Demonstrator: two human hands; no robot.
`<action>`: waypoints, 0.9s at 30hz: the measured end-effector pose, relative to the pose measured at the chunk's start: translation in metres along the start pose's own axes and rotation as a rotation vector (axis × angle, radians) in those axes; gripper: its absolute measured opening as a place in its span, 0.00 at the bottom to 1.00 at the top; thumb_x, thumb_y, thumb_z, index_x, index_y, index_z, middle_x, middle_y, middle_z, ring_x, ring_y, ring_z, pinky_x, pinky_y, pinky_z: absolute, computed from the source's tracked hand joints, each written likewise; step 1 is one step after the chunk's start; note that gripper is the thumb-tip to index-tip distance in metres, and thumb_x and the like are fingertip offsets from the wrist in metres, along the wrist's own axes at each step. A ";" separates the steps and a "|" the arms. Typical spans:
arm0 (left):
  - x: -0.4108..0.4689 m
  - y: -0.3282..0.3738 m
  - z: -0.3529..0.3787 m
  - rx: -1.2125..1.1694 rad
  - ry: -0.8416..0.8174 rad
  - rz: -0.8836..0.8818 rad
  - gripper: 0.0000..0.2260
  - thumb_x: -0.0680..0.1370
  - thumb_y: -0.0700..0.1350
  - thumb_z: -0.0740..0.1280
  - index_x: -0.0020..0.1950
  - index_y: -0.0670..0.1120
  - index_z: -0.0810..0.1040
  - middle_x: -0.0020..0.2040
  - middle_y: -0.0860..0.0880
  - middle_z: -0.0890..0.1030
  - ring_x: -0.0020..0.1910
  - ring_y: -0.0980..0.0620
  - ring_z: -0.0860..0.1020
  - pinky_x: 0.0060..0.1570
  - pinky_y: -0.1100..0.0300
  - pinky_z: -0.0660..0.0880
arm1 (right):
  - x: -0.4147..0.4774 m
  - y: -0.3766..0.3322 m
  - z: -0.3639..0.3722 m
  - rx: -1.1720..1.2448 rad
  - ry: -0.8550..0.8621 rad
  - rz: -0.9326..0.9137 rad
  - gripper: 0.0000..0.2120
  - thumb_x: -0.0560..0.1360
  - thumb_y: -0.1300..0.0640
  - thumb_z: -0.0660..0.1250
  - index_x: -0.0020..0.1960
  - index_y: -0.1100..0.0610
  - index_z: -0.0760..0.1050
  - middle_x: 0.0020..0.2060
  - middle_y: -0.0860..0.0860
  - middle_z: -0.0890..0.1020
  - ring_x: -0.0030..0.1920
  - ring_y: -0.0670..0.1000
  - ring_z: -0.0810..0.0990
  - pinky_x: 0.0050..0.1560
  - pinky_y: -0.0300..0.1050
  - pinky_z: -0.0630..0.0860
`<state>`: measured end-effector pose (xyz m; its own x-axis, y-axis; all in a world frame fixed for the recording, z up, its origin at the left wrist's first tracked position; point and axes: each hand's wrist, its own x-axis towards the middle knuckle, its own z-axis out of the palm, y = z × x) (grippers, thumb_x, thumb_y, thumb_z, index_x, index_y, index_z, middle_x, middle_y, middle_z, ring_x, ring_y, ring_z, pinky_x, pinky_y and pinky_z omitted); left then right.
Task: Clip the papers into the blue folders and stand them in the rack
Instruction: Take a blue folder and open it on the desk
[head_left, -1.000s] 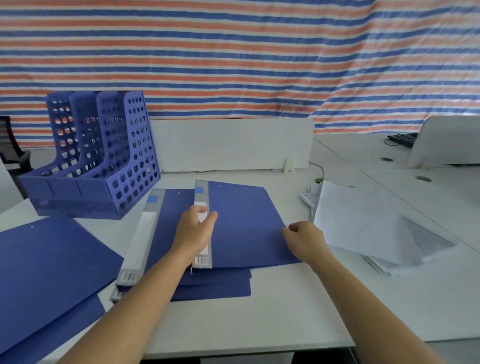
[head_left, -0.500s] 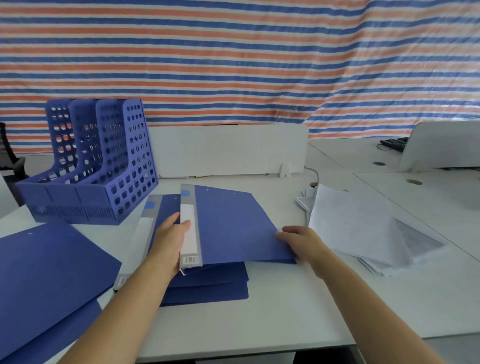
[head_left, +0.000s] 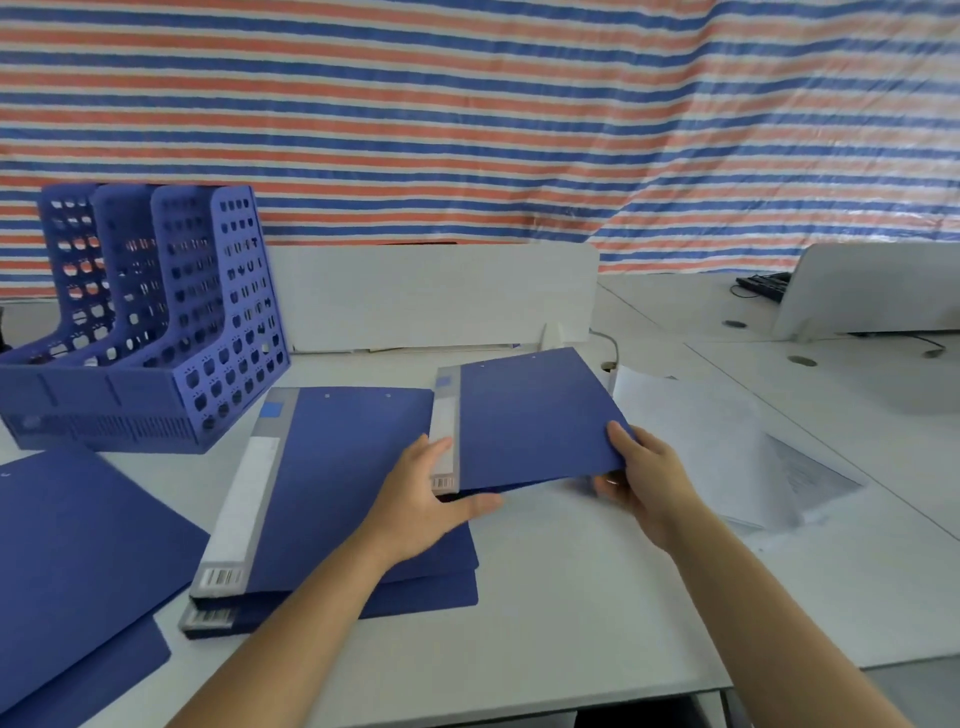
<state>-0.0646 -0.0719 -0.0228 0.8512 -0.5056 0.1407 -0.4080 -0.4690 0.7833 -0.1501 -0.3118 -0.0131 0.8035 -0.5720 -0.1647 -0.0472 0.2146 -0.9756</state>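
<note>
While both forearms reach in from six o'clock, the left hand (head_left: 426, 499) grips the near spine corner of a closed blue folder (head_left: 530, 421), thumb under the near edge and fingers (head_left: 439, 449) against the grey spine strip. The right hand (head_left: 649, 478) is clamped on the folder's near right corner, thumb on the cover and fingers underneath. Half a second ago this folder was tilted up off the stack with only its spine raised; now it is clear of the stack, held above the white desk (head_left: 571, 597) and shifted toward two o'clock, so that its right edge overlaps the loose papers (head_left: 727, 457).

At nine to ten o'clock of the hands, the remaining folder stack (head_left: 332, 493) lies flat (two spines with barcode labels show at its near end), its top cover now fully uncovered. Further toward eight o'clock, an opened folder (head_left: 78, 545) lies spread at the desk's left edge.

Beyond the stack, at ten o'clock, the blue perforated rack (head_left: 208, 332) stands on the desk; no folder shows in its slots. Behind the desk runs a white partition (head_left: 431, 296), then a striped tarpaulin (head_left: 467, 130). Far off at two o'clock, a keyboard (head_left: 763, 285) is partly hidden behind another white partition.
</note>
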 end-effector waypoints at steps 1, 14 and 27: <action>0.001 0.001 0.004 0.056 0.056 0.046 0.34 0.71 0.58 0.72 0.73 0.45 0.67 0.70 0.53 0.66 0.69 0.59 0.64 0.59 0.79 0.57 | 0.001 0.001 -0.004 -0.003 0.003 0.029 0.16 0.82 0.50 0.61 0.64 0.59 0.75 0.47 0.54 0.83 0.37 0.52 0.82 0.36 0.45 0.80; 0.004 -0.006 0.006 -0.075 0.497 0.004 0.21 0.84 0.53 0.51 0.33 0.46 0.64 0.29 0.51 0.70 0.29 0.53 0.71 0.31 0.57 0.66 | -0.005 0.006 0.007 -0.238 0.057 0.009 0.12 0.81 0.57 0.58 0.59 0.62 0.75 0.45 0.60 0.85 0.40 0.59 0.86 0.45 0.59 0.83; 0.002 0.002 -0.027 0.444 0.566 0.393 0.18 0.78 0.50 0.58 0.29 0.49 0.65 0.23 0.53 0.66 0.22 0.52 0.63 0.24 0.61 0.60 | 0.006 0.007 0.000 -0.539 0.177 -0.096 0.08 0.81 0.56 0.61 0.54 0.59 0.76 0.43 0.54 0.83 0.36 0.56 0.85 0.44 0.53 0.84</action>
<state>-0.0547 -0.0545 -0.0045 0.6083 -0.3062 0.7323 -0.7025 -0.6371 0.3172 -0.1453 -0.3142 -0.0208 0.7102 -0.7024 -0.0481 -0.3118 -0.2526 -0.9159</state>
